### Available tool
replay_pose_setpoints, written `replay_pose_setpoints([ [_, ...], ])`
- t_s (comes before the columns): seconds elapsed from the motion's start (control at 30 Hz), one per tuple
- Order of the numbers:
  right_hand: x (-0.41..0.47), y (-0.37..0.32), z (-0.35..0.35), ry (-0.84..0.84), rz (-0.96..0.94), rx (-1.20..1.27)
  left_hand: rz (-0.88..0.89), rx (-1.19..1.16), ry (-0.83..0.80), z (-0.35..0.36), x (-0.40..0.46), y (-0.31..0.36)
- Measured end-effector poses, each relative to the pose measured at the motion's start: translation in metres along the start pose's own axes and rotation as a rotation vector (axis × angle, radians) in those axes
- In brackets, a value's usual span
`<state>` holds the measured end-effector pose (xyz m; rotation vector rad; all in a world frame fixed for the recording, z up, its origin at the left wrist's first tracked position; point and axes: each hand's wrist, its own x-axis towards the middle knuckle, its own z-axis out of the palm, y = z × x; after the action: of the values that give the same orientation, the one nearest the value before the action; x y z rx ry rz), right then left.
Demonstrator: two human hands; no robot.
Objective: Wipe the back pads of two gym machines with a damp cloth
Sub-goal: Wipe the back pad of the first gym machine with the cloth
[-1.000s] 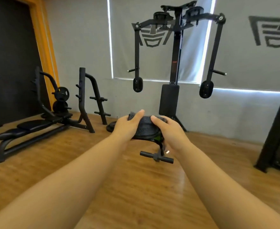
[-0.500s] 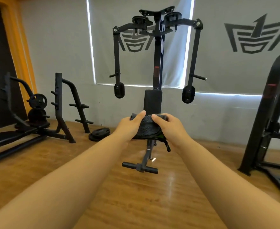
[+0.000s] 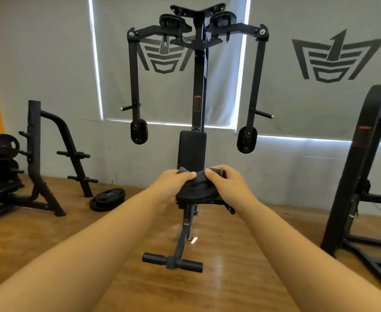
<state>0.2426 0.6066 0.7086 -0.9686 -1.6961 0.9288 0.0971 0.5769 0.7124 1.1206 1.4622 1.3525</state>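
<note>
Left hand (image 3: 169,188) and right hand (image 3: 227,185) both gripping dark cloth (image 3: 196,188), seemingly short of upright back pad (image 3: 191,149)

Seen from a single head-worn camera, wide-angle, looking forward and slightly down across a wooden floor (image 3: 50,248). Faces a black gym machine (image 3: 197,91) square on, its back pad (image 3: 191,149) near the centre of the frame, a grey wall (image 3: 50,64) behind. Close enough for both forearms to reach in from the bottom corners. No second view to share ground with.
</note>
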Motion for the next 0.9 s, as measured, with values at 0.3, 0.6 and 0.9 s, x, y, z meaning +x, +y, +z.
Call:
replay_pose_setpoints([
  [0.3, 0.144, 0.067, 0.004, -0.032, -0.165, -0.109, 0.208, 0.147, 0.111, 0.021, 0.156, -0.004],
  [0.6, 0.338, 0.134, -0.001, -0.168, -0.250, -0.227, 0.184, 0.162, 0.200, 0.041, 0.336, 0.004],
  [0.9, 0.498, 0.209, 0.031, -0.131, -0.332, -0.440, 0.196, 0.169, 0.148, 0.043, 0.527, -0.023],
])
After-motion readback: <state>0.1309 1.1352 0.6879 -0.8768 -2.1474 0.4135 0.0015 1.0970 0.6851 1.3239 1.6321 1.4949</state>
